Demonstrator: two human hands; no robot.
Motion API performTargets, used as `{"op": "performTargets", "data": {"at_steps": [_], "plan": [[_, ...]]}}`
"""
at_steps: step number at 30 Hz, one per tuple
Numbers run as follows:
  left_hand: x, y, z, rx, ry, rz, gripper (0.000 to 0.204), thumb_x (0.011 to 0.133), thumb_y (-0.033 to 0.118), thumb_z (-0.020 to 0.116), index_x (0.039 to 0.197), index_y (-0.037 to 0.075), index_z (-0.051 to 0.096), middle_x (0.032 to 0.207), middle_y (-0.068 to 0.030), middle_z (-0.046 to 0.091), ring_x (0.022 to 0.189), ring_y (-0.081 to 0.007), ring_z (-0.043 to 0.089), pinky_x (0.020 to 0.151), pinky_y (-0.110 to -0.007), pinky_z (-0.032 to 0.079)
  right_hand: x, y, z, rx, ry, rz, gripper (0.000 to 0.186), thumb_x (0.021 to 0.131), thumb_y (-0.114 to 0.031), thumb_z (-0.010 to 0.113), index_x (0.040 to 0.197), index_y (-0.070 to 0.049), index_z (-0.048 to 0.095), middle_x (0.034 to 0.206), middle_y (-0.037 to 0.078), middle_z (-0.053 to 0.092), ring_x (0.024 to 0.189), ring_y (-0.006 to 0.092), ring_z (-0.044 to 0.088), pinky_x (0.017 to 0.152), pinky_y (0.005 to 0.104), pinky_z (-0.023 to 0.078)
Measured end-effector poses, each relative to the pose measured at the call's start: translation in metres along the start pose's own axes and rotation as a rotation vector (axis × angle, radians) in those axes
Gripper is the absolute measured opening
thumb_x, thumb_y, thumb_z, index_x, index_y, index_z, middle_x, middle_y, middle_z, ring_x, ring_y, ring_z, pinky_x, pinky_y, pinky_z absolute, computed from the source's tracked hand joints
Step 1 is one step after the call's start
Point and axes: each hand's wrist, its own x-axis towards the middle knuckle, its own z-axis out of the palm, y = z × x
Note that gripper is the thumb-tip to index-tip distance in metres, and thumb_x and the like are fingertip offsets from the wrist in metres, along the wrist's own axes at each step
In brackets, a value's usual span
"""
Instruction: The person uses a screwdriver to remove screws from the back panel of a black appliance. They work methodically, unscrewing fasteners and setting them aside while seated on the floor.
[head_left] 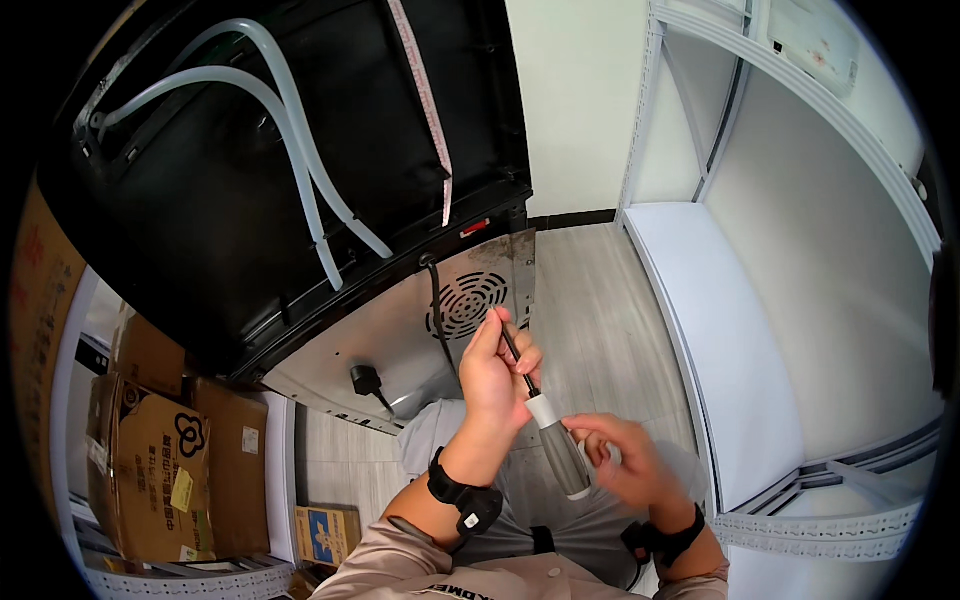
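Note:
A screwdriver with a grey handle, pale collar and dark shaft slants across the middle, its handle end toward me. Around its shaft, my left hand is closed, pinching near the far end; the tip is hidden by the fingers. Beside the handle is my right hand, slightly blurred, its fingers parted and loosely bent. One fingertip is at the handle's edge; whether it touches, I cannot tell. Just beyond my left hand stands the appliance's metal lower panel, with a round slotted vent and a black cable.
Above the metal panel rises the appliance's black back, with two pale hoses and a printed strip. A white shelf rack stands right. Cardboard boxes sit on shelving at left; a small box lies lower.

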Motion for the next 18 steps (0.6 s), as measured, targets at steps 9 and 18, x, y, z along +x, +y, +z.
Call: {"op": "performTargets", "data": {"at_steps": [9, 18], "plan": [[-0.011, 0.026, -0.025, -0.269, -0.003, -0.31, 0.023, 0.101, 0.019, 0.049, 0.088, 0.003, 0.059, 0.066, 0.0011, 0.039, 0.058, -0.0107, 0.032, 0.045, -0.022, 0.031, 0.126, 0.101, 0.0, -0.017, 0.521, 0.002, 0.021, 0.09, -0.014, 0.068, 0.106, -0.001, 0.062, 0.097, 0.002, 0.061, 0.079, 0.0061, 0.052, 0.063, 0.0234, 0.044], [-0.001, 0.037, -0.026, -0.239, -0.052, -0.394, 0.022, 0.101, 0.02, 0.049, 0.091, 0.004, 0.06, 0.066, 0.0028, 0.035, 0.058, -0.009, 0.031, 0.046, -0.021, 0.032, 0.163, 0.12, 0.005, -0.17, 0.552, -0.213, 0.015, 0.088, -0.014, 0.071, 0.093, -0.005, 0.059, 0.099, 0.004, 0.062, 0.088, 0.0118, 0.058, 0.074, 0.0256, 0.047]]}}
